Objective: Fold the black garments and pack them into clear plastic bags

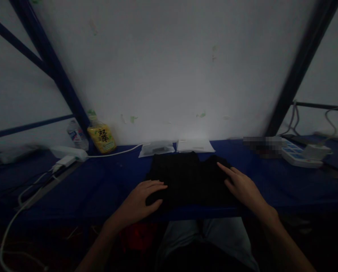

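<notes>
A black cloth [183,179] lies on the blue table [101,192] in front of me, reaching close to the front edge. My left hand [143,198] rests at the cloth's left side, thumb and fingers apart. At the right part of the cloth is my right hand [239,185], its index finger stretched out over the fabric and its thumb apart. Neither hand grips anything. The dark fabric shows few folds.
Behind the cloth lie a clear packet [157,148] and a white packet [195,146]. A yellow bottle [102,138], a clear bottle [77,136] and a power strip [69,153] with cables are at the left. Another power strip [299,154] sits at the right.
</notes>
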A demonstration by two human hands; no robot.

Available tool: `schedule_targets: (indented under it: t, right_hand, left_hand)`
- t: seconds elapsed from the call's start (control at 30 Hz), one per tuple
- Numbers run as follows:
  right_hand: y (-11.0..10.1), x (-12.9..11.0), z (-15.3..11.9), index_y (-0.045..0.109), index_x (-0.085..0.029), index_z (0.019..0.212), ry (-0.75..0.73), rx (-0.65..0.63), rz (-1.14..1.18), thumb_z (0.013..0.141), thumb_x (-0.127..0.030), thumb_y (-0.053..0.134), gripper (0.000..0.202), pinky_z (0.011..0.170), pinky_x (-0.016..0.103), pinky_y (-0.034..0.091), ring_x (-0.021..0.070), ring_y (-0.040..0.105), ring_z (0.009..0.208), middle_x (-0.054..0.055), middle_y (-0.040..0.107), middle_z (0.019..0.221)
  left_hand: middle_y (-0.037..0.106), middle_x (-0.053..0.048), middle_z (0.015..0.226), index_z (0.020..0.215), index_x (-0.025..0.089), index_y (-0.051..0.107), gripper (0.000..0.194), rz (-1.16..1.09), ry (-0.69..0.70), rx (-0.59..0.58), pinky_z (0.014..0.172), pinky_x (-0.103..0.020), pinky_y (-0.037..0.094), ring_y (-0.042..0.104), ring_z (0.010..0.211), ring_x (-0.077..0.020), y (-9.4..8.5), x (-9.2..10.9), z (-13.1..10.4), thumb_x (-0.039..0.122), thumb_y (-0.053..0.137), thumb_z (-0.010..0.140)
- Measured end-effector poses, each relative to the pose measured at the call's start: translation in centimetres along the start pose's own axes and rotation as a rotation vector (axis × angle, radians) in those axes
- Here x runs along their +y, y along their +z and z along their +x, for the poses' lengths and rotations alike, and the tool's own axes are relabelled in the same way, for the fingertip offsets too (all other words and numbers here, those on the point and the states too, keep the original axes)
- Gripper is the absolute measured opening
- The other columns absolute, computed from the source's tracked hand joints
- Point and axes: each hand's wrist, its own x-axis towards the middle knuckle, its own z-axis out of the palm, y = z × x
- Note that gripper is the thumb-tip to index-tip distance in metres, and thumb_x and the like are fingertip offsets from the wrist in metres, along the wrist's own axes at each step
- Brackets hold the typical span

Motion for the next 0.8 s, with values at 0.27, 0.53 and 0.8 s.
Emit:
schedule_targets:
  t: [0.27,0.53,0.8]
  right_hand:
    - [-1.8,1.4,0.2,0.053,-0.031,0.133,0.079,0.072,-0.103,0.090,-0.025,0.043,0.045,0.065,0.033,0.053,0.0229,0.060,0.084,0.009,0.058,0.101]
    - [-1.6,1.1,1.7,0.044,-0.030,0.140,-0.327,0.045,0.069,0.080,-0.017,0.053,0.062,0.103,0.051,0.039,0.0296,0.038,0.131,0.009,0.042,0.143]
    - [-4.2,-1.6,5.8,0.061,-0.027,0.122,-0.670,-0.217,0.268,0.084,-0.013,0.049,0.043,0.100,0.036,0.042,0.0178,0.054,0.117,0.003,0.060,0.126]
  left_hand:
    - [0.069,-0.003,0.109,0.106,0.023,0.065,0.026,-0.018,-0.086,0.140,0.092,-0.033,0.049,0.063,0.101,-0.0190,-2.6,0.4,1.7,0.037,0.047,0.093]
    - [0.060,0.000,0.130,0.125,0.031,0.057,0.043,0.003,0.070,-0.148,0.114,-0.045,0.025,0.049,0.126,-0.0200,-1.3,0.6,0.6,0.020,0.054,0.083]
    - [0.071,0.000,0.103,0.105,0.024,0.068,0.026,-0.116,-0.125,0.129,0.088,-0.030,0.050,0.066,0.095,-0.0177,-2.9,-0.6,3.5,0.029,0.048,0.089]
